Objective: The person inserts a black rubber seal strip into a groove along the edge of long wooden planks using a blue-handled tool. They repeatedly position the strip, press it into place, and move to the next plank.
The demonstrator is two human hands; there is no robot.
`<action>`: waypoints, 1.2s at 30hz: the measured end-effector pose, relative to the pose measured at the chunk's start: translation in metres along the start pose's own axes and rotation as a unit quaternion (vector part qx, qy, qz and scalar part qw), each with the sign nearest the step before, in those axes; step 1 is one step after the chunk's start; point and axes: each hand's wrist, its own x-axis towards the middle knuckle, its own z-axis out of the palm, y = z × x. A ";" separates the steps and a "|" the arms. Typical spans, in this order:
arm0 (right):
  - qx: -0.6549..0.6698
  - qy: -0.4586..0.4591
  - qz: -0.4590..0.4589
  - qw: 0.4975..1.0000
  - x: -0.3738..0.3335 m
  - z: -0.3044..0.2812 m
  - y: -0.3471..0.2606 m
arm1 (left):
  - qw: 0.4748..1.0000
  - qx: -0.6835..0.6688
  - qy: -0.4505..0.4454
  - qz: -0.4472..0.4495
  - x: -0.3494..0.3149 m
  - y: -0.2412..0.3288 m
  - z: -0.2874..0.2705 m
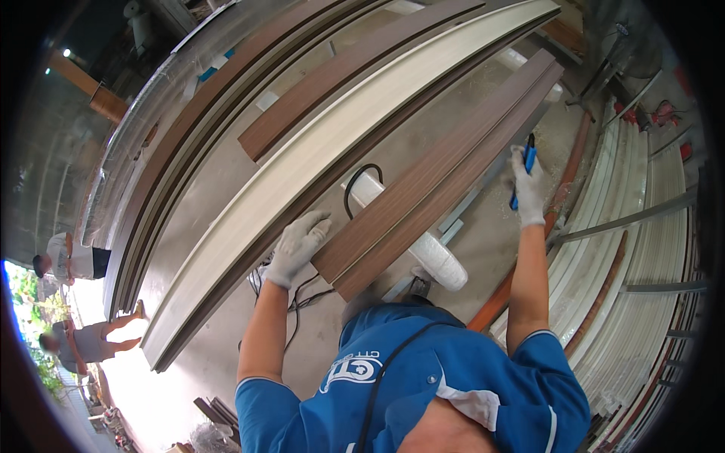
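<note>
A pair of brown wood-grain planks [423, 196] lies side by side in front of me, propped above the floor on a plastic-wrapped support [440, 263]. My left hand [300, 243], in a pale work glove, is at their near left corner, fingers loosely bent and apart; whether it touches the planks I cannot tell. To the right of the planks, my gloved right hand [531, 192] is closed around a blue-and-black handheld tool [530, 157] that looks like a utility knife. Beyond my left hand runs a long cream plank [340, 124] atop darker ones.
Another brown plank [340, 79] and a stack of long brown boards [170, 143] lie farther left. Black cables [302, 298] trail on the floor near my left forearm. Racks of long pale profiles [642, 272] line the right side. Two people [72, 257] stand at far left.
</note>
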 end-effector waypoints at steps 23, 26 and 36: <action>0.395 -0.251 0.034 0.883 -0.209 0.208 -0.109 | 0.933 -0.305 -0.187 0.046 -0.035 0.043 -0.038; 0.374 -0.210 -0.007 0.903 -0.216 0.225 -0.107 | 0.943 -0.293 -0.111 0.113 -0.034 0.041 -0.035; -0.548 -0.108 -0.546 0.624 -0.243 0.168 -0.162 | 0.956 -0.125 -0.150 0.219 -0.029 0.040 -0.058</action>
